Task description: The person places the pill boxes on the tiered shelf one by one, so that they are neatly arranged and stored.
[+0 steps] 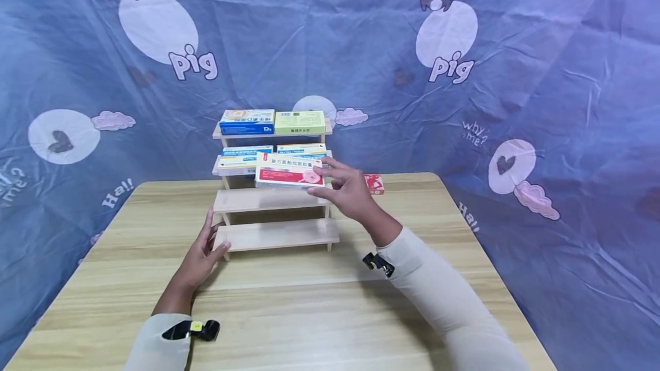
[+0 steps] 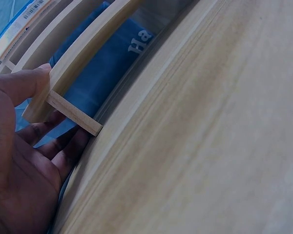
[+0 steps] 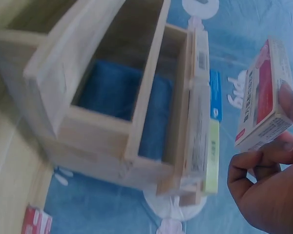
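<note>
My right hand [image 1: 353, 190] pinches a white and red medicine box [image 1: 281, 173] by its right end, between thumb and fingers. In the head view the box overlaps the upper part of a four-tier wooden display shelf [image 1: 275, 236]; the right wrist view has it out in the air, apart from the boards. With its thumb on the lowest board, my left hand [image 1: 198, 259] grips the shelf's near left end. Its other fingers reach behind the short wooden leg [image 2: 75, 113] in the left wrist view. The two lower tiers are bare.
On the top tier lie a blue and white box [image 1: 246, 122] and a green box [image 1: 300, 123]. Blue and white boxes [image 1: 239, 159] lie on the tier below. A red box [image 1: 376, 184] rests on the wooden table [image 1: 309, 319] behind my right hand. Printed blue cloth [image 1: 319, 27] hangs around.
</note>
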The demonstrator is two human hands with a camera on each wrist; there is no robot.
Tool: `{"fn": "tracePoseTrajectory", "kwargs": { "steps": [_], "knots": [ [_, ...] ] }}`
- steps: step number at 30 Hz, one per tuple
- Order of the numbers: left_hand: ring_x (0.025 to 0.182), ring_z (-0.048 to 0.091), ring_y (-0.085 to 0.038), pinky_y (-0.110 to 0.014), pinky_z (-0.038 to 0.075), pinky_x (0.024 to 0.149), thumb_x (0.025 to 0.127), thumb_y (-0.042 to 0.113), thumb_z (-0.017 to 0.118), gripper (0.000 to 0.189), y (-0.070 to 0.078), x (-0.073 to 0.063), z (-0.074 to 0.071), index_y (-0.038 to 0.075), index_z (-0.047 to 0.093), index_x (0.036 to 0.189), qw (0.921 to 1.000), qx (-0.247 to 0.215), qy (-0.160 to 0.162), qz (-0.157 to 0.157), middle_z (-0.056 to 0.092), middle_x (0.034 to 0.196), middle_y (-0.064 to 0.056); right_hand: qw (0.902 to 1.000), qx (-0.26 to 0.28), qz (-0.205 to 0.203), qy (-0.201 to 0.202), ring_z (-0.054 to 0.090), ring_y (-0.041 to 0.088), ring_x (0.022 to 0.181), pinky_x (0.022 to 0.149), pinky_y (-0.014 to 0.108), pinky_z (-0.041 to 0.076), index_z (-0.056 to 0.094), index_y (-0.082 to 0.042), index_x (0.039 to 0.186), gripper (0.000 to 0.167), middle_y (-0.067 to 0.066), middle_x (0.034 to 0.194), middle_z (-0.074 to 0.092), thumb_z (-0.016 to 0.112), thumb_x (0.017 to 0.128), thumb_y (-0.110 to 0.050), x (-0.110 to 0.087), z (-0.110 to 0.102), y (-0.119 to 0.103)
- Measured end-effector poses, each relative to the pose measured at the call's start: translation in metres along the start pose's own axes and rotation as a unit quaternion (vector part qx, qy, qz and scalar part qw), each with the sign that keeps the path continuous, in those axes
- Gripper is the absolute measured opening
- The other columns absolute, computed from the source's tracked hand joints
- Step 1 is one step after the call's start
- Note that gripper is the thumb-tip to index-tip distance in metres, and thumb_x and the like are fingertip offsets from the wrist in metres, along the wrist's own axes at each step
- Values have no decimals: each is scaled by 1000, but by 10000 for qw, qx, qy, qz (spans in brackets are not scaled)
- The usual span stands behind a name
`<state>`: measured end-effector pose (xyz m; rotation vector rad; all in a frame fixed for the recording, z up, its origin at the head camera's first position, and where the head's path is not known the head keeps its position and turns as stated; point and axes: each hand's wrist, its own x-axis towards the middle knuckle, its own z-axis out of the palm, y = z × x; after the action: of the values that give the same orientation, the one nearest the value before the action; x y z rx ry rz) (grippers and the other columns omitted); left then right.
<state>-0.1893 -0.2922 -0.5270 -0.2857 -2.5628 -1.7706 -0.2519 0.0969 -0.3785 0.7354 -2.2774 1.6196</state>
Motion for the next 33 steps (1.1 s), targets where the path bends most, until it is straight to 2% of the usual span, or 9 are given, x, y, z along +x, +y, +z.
{"fn": "tracePoseTrajectory", "kwargs": {
  "steps": [2, 3, 5, 8, 15, 17, 19, 23, 33],
  "knots": [
    [167, 13, -53, -1, 22, 120, 112, 20, 64, 101, 0, 0, -1, 44, -14, 172, 10000, 8, 4, 41, 20, 179, -32, 9999, -29, 89, -64, 75, 18, 113, 78, 32, 62, 78, -5, 133, 48, 22, 160, 60, 93, 88, -15, 0, 8, -1],
    [167, 14, -53, 3, 22, 115, 112, 20, 64, 101, 0, 0, -2, 44, -14, 172, 10000, 20, 2, 60, 20, 179, -32, 9999, -20, 140, -74, 69, 23, 135, 91, 38, 65, 78, -5, 133, 48, 21, 161, 59, 93, 88, -15, 1, 12, -1],
    [167, 16, -53, 3, 24, 115, 112, 20, 64, 101, 1, 1, -2, 45, -13, 172, 10000, 48, -5, 83, 21, 178, -32, 9996, 3, 248, -98, 51, 31, 156, 110, 52, 60, 77, -5, 134, 49, 19, 162, 59, 93, 88, -14, 2, 19, 0],
    [166, 18, -55, 3, 27, 113, 112, 20, 64, 101, 2, 2, -2, 44, -13, 172, 9999, 43, -12, 112, 22, 178, -32, 9992, 21, 370, -164, 52, 33, 157, 110, 56, 60, 77, -6, 135, 50, 15, 163, 59, 93, 89, -14, 4, 28, 1],
    [165, 22, -54, 5, 27, 109, 112, 19, 65, 102, 3, 1, -2, 45, -14, 172, 10000, 18, 33, 12, 24, 178, -31, 9984, -139, 442, -320, 56, 32, 153, 96, 44, 67, 78, -7, 134, 47, 13, 161, 61, 92, 89, -14, 7, 54, 2],
    [165, 23, -54, -6, 29, 122, 112, 20, 65, 102, 4, 1, -2, 45, -13, 172, 10000, 56, 57, -27, 24, 178, -31, 9981, -89, 476, -374, 55, 32, 154, 97, 43, 66, 78, -7, 134, 47, 13, 162, 60, 92, 90, -13, 8, 62, 4],
    [165, 22, -53, -26, 26, 135, 112, 20, 65, 102, 3, 2, -1, 45, -14, 172, 9999, 61, 58, -71, 23, 178, -31, 9977, -62, 516, -428, 54, 32, 155, 99, 44, 66, 78, -7, 135, 48, 14, 163, 59, 92, 90, -14, 8, 70, 6],
    [166, 20, -53, -65, 14, 134, 112, 23, 66, 103, 3, 3, 0, 47, -14, 172, 9998, 72, 62, -155, 22, 179, -30, 9966, -84, 649, -505, 51, 34, 157, 108, 46, 62, 77, -7, 136, 50, 16, 165, 56, 93, 89, -15, 8, 84, 13],
    [167, 18, -52, -69, 13, 134, 111, 19, 66, 104, 3, 2, 0, 46, -13, 172, 9998, -14, 94, -155, 22, 178, -31, 9921, -147, 1169, -421, 51, 36, 157, 125, 44, 47, 78, -6, 133, 49, 18, 164, 56, 93, 87, -11, 13, 107, 14]
  ]
}}
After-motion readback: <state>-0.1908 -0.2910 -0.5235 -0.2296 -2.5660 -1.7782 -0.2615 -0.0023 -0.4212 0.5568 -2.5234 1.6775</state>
